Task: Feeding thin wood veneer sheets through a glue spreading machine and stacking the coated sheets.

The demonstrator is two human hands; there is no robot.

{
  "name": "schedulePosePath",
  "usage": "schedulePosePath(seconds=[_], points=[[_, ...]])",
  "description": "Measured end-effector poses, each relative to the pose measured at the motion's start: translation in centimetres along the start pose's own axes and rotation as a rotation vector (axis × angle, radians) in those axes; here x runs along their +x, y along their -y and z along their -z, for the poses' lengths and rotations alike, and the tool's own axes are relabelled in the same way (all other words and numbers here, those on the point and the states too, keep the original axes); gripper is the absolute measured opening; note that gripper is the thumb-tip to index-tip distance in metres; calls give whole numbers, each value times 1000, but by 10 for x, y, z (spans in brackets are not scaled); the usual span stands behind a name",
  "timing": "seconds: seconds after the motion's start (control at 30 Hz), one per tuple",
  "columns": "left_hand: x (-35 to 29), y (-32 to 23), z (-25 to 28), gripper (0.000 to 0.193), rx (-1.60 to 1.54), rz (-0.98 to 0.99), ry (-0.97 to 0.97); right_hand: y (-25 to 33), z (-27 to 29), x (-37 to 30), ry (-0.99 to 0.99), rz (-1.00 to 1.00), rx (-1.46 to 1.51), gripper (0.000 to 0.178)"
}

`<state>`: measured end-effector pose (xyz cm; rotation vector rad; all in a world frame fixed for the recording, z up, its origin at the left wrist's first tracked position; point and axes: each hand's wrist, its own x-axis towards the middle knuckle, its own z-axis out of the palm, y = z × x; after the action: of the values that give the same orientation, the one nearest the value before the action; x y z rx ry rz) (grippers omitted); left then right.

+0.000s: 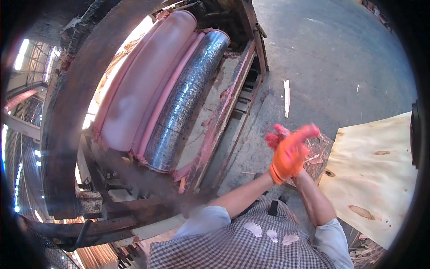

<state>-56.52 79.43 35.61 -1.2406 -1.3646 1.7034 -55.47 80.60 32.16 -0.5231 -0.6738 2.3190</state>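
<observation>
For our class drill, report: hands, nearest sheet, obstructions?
Orange-and-pink gloved hands together. Pale, knotted wood sheet at right, unheld. Nothing seen blocking hands; slim pale wooden strip on grey floor.

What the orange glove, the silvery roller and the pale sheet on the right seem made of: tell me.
Orange glove: perhaps knit fabric or rubber, matte-looking; blur leaves it open.
Silvery roller: likely metal, glossy but mottled, judging by its bright glints.
Pale sheet: apparently thin wood veneer, unpolished, given its brown knots and wavy surface.
</observation>
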Motion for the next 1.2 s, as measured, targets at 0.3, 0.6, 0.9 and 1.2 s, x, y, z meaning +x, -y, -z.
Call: schedulePosePath(seconds=[0.3,0.6,0.9,1.2], points=[[20,67,-53,67,2419,221,711,62,-16,-45,-209,591,25,65],[-48,38,13,88,2377,684,317,125,-73,-94,-308,746,-189,52],[20,-5,-31,64,2491,676,-276,206,-18,-143,-464,1014,-485,48],[60,-207,-189,66,3491,205,-242,-3,251,-255,-757,-326,-1476,71]])
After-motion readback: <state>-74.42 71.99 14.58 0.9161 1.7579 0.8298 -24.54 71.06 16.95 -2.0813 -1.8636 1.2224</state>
